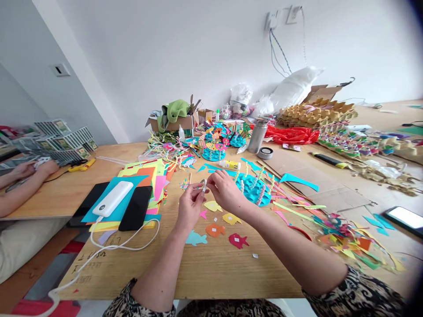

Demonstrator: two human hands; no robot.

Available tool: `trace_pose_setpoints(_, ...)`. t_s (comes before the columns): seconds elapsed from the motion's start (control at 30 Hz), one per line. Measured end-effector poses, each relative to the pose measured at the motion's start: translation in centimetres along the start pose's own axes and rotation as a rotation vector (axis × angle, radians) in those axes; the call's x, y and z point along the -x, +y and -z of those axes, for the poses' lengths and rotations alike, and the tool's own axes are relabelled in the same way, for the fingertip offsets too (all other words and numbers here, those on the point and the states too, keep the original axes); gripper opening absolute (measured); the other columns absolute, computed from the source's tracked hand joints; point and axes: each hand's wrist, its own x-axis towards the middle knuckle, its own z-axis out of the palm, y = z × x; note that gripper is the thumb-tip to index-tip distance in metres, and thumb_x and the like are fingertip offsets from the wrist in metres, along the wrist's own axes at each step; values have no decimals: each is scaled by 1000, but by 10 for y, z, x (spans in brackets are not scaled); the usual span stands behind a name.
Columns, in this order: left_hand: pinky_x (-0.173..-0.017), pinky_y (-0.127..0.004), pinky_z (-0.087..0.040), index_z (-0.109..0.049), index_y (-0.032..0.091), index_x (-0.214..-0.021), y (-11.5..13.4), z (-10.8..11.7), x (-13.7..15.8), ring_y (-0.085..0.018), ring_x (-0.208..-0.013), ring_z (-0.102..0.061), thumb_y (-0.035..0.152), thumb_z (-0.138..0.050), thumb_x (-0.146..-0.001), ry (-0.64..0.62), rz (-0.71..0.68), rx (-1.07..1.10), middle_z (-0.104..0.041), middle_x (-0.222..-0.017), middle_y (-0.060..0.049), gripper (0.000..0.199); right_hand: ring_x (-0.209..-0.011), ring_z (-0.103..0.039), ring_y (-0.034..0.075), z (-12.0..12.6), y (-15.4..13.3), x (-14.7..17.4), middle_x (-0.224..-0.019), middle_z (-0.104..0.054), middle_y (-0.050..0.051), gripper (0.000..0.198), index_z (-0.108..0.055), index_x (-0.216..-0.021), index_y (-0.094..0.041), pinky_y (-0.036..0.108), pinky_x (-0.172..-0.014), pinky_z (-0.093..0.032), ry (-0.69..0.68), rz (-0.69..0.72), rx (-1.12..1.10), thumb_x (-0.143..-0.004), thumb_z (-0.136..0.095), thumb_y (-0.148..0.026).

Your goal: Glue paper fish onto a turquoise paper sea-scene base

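Observation:
My left hand [191, 203] pinches a small white roll of tape [204, 185] between thumb and fingers. Close against it, my right hand [224, 187] is closed with its fingertips at the roll's edge; whatever lies between them is too small to make out. Below the hands lie paper fish: a light blue fish [196, 238], an orange fish [214, 230], a red fish [238, 240] and yellow ones, such as the yellow fish [231, 218]. Small white squares sit on the orange and red fish. A loose white square [255, 255] lies nearer the table edge.
A blue egg-carton base [254, 189] with fuzzy stems stands right of my hands, a glue bottle [230, 165] behind. At left are coloured paper [160, 182], a power bank [113, 199] and a phone [135, 208]. A steel flask [257, 137] stands further back. Another person's hands [41, 169] work far left.

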Motion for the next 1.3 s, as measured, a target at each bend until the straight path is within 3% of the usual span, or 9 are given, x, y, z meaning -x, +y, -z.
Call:
trace_pose_setpoints(0.2, -56, -24, -51, -61, 18, -84, 2, 0, 0, -11, -53, -62, 39, -72, -73, 25, -12, 4, -72, -74, -3, 26, -85, -44, 22, 6, -10, 9, -85, -57, 9, 20, -61, -85, -17, 34, -73, -34, 14, 202, 301, -95, -44, -18)
trace_pose_setpoints(0.33, -56, -23, -51, -61, 18, -80, 4, 1, 0, -10, -53, -62, 33, -70, -74, 41, -43, -30, -72, -74, -2, 19, -92, -47, 23, 28, -20, 27, -95, -62, 9, 21, -64, -103, -19, 37, -78, -37, 2, 259, 298, -96, -44, -20)
trace_pose_setpoints(0.43, -57, -24, -51, -61, 17, -82, 4, 4, -1, -11, -55, -63, 30, -69, -74, 45, -37, -43, -74, -79, -5, 17, -96, -51, 23, 61, -16, 52, -103, -63, 9, 26, -60, -117, -22, 38, -82, -42, 70, 116, 157, -96, -45, -22)
trace_pose_setpoints(0.5, -57, -24, -51, -60, 16, -83, 2, 5, -2, -11, -54, -63, 29, -69, -73, 45, -26, -33, -74, -80, -6, 19, -91, -55, 21, 86, -3, 77, -96, -64, 9, 23, -65, -108, -22, 36, -80, -45, 94, -29, 83, -96, -45, -26)
trace_pose_setpoints(0.6, -56, -23, -50, -60, 16, -83, 0, 5, -2, -11, -53, -62, 31, -71, -72, 48, -8, -23, -74, -79, -6, 22, -79, -59, 19, 115, 24, 125, -87, -64, 8, 28, -69, -90, -21, 33, -72, -47, -131, -231, 90, -96, -43, -30)
trace_pose_setpoints(0.7, -55, -23, -49, -61, 16, -84, -1, 5, -2, -11, -52, -63, 34, -73, -71, 48, 14, -42, -75, -78, -6, 25, -81, -62, 21, 120, 47, 174, -91, -65, 9, 26, -70, -98, -22, 33, -72, -49, -360, -419, 160, -94, -46, -34)
trace_pose_setpoints(0.8, -55, -24, -50, -62, 16, -86, -2, 3, -1, -12, -54, -63, 36, -73, -71, 35, 25, -61, -75, -79, -7, 27, -92, -60, 24, 108, 58, 206, -97, -64, 11, 28, -67, -108, -22, 37, -81, -48, -387, -475, 264, -94, -45, -34)
trace_pose_setpoints(1.07, -57, -24, -51, -61, 16, -88, -5, 3, -1, -11, -54, -62, 35, -74, -72, 14, 19, -47, -74, -81, -7, 28, -81, -55, 25, 88, 65, 213, -85, -60, 12, 23, -59, -80, -20, 39, -76, -46, -313, -469, 349, -91, -40, -20)
trace_pose_setpoints(1.3, -56, -24, -49, -63, 15, -87, -1, 2, 0, -12, -54, -62, 37, -75, -70, 12, 37, -2, -75, -79, -8, 30, -79, -59, 24, 101, 69, 208, -88, -63, 12, 17, -52, -87, -24, 37, -70, -50, -177, -622, 54, -92, -38, -32)
